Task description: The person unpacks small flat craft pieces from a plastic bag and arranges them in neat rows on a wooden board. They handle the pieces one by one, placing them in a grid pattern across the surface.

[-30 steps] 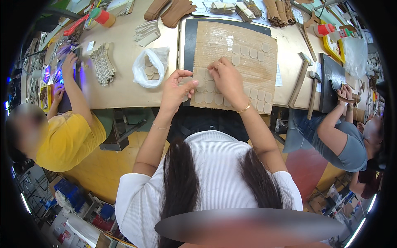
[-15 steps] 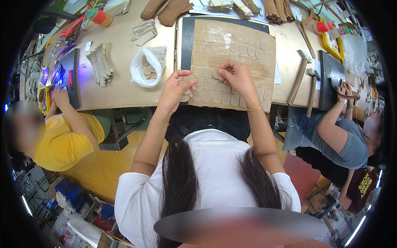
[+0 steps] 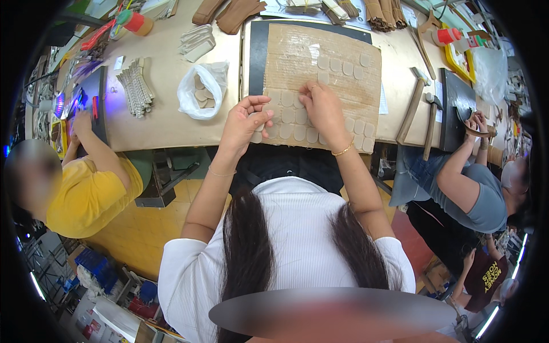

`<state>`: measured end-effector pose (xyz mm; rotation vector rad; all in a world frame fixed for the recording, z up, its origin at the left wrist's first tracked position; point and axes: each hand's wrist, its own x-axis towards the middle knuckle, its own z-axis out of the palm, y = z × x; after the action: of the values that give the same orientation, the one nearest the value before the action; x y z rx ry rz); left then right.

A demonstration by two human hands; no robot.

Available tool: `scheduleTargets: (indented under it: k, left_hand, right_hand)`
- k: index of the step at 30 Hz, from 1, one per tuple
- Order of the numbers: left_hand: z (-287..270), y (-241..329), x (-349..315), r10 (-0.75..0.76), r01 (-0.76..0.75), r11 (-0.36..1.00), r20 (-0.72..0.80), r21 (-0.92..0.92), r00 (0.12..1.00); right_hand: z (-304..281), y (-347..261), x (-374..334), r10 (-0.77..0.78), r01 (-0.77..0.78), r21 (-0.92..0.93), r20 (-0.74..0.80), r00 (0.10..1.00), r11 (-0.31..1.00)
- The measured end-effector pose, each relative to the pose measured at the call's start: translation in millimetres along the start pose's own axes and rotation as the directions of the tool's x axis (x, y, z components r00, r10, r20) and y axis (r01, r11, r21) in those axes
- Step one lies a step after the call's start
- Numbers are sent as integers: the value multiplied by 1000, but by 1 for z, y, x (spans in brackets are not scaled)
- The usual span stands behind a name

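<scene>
A sheet of brown cardboard (image 3: 349,48) lies in front of me, bearing several rows of small beige rounded patches (image 3: 300,116). My left hand (image 3: 246,121) is at the sheet's left edge, fingers curled around a few loose beige patches (image 3: 257,136). Above the upper end of the rows, my right hand (image 3: 327,111) has its thumb and index finger pinched together, close to a patch in the top row. Whatever lies between those fingertips is hidden. The right hand also covers part of the rows.
Left of the cardboard sits an open white plastic bag (image 3: 186,94) with more patches. A black board (image 3: 258,57) lies under the sheet. Hammers (image 3: 413,108) rest at the right. Brown strips (image 3: 234,20) are stacked behind. Co-workers sit on both sides, one in a yellow shirt (image 3: 91,197).
My right hand has shifted slightly left, its knuckles turned more over the sheet. The left hand stays nearly in place, still holding patches.
</scene>
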<state>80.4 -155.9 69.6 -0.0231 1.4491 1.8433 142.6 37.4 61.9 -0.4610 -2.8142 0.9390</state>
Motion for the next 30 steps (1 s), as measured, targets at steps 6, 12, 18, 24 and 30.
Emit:
scheduleTargets:
  k: [6, 12, 18, 24, 30]
  left_hand:
    - [6, 3, 1, -25, 25, 999, 15, 24, 1000]
    - [14, 4, -2, 15, -10, 998, 85, -63, 996]
    - [16, 8, -7, 47, -7, 984, 219, -179, 975]
    - [17, 4, -7, 40, -44, 999, 168, 20, 985]
    - [21, 2, -9, 55, -55, 998, 149, -4, 987]
  right_hand:
    - [-12, -11, -5, 55, -73, 235, 84, 995, 969]
    - [-19, -22, -21, -113, -17, 541, 205, 972, 841]
    - [-18, -23, -28, 65, -355, 871, 355, 932, 340]
    - [-26, -30, -34, -63, 36, 565, 29, 998, 824]
    - [-23, -35, -41, -171, 217, 386, -151, 974, 896]
